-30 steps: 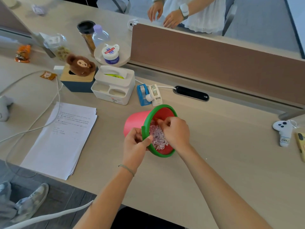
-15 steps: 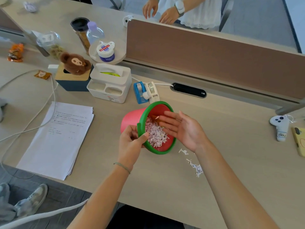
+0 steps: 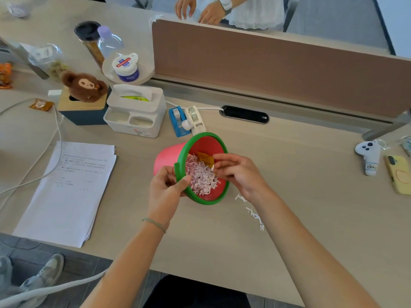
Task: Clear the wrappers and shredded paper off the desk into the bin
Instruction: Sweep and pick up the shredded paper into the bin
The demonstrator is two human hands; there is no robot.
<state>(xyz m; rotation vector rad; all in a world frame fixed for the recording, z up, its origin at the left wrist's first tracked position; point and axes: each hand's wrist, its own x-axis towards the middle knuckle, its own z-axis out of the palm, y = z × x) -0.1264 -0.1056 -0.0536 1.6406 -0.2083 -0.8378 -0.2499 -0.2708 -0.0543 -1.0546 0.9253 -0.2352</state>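
A small pink bin (image 3: 165,157) with a green rim is tipped toward me in the middle of the desk. Inside it lies a heap of shredded paper (image 3: 200,177) and an orange wrapper (image 3: 205,158). My left hand (image 3: 166,190) grips the bin's near rim, thumb over the green edge. My right hand (image 3: 236,172) hovers at the bin's mouth, fingers loosely curled and apart, with a small shred at the fingertips. A few loose paper shreds (image 3: 254,215) lie on the desk under my right forearm. An orange wrapper (image 3: 41,104) lies at the far left.
A stack of printed sheets (image 3: 66,190) and a cable (image 3: 53,138) lie to the left. Behind the bin stand a tissue box (image 3: 135,112), tape dispensers (image 3: 185,120) and a plush bear (image 3: 82,85). A brown divider (image 3: 278,70) closes the back. A phone (image 3: 399,174) lies far right.
My right hand came out of the bin, opened flat, then curled its fingers at the bin's mouth. The shreds now lie in the bin, and a few have appeared on the desk.
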